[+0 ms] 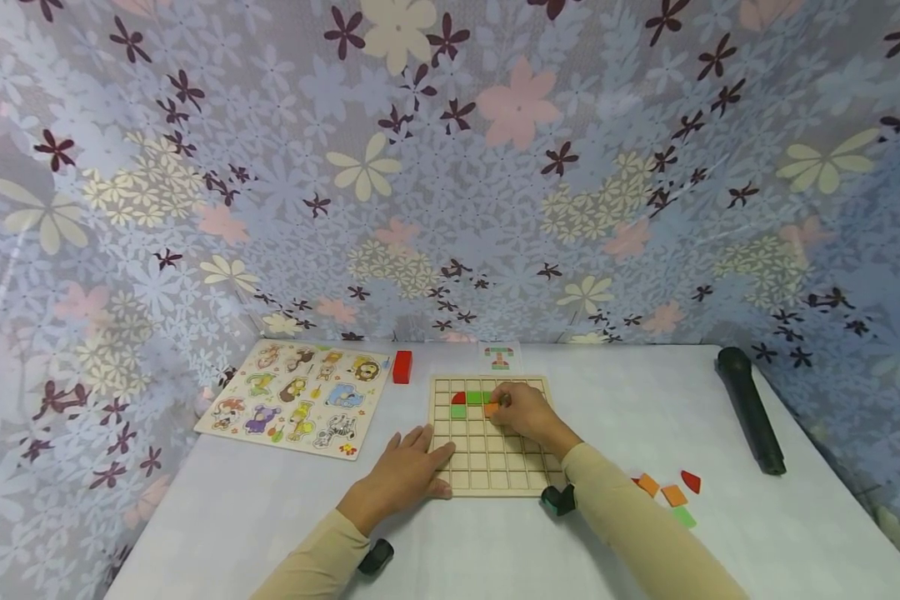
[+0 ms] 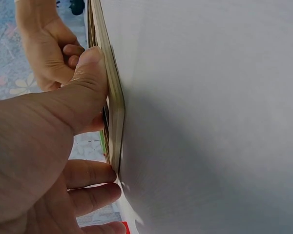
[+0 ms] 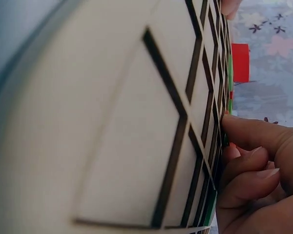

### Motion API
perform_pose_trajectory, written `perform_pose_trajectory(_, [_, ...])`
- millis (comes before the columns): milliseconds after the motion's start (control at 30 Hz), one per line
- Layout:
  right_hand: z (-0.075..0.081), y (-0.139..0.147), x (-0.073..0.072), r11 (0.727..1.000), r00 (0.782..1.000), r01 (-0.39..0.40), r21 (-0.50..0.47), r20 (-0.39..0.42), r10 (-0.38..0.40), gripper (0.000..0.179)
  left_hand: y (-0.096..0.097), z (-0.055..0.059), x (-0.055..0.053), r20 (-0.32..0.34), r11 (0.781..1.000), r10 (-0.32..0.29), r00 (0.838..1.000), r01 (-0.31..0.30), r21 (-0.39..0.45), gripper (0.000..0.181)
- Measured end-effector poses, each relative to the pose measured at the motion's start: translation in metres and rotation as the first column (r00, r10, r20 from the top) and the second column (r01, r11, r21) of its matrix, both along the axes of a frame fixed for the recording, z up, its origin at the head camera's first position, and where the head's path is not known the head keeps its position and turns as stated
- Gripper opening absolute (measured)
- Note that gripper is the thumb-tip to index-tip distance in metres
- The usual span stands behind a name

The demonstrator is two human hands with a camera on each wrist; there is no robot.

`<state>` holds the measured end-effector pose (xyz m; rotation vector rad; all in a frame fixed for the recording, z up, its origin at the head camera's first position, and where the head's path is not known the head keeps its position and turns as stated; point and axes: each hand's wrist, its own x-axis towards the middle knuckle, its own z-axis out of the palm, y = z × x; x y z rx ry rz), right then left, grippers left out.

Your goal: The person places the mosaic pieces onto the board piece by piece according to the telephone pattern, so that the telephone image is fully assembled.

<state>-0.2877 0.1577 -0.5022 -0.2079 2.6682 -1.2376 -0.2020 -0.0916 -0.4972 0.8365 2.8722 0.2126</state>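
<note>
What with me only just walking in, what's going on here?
A person's right hand touches an orange tile at a gridded wooden board, though whether it is pinched isn't clear. The left hand rests against the board's left side. A red tile and green tiles sit on the board, loose tiles lie to its right, and a pattern card lies just behind it.

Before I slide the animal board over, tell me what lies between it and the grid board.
In the head view, the red block lies between the animal board and grid board; nearer, the left hand does too.
</note>
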Motion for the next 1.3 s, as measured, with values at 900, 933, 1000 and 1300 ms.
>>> perform_pose_trajectory(900, [0.051,0.046,0.037,0.776,0.989,0.101,-0.623,-0.025,-0.149,0.019,-0.001,0.002,-0.001,0.016,1.0,0.012,1.0,-0.012,-0.01,0.071])
perform_pose_trajectory(933, [0.06,0.052,0.044,0.733,0.986,0.103,-0.673,-0.029,-0.165,0.017,-0.001,0.001,-0.001,0.016,1.0,0.013,1.0,-0.013,-0.009,0.072])
perform_pose_trajectory(1000, [0.077,0.064,0.059,0.661,0.982,0.093,-0.745,-0.043,-0.186,0.013,-0.002,0.001,-0.001,0.016,1.0,0.014,1.0,-0.014,-0.002,0.072])
perform_pose_trajectory(1300, [0.103,0.13,0.14,0.626,0.982,0.061,-0.777,-0.066,-0.178,0.023,0.002,0.0,0.0,0.018,1.0,0.007,1.0,-0.008,0.018,0.072])
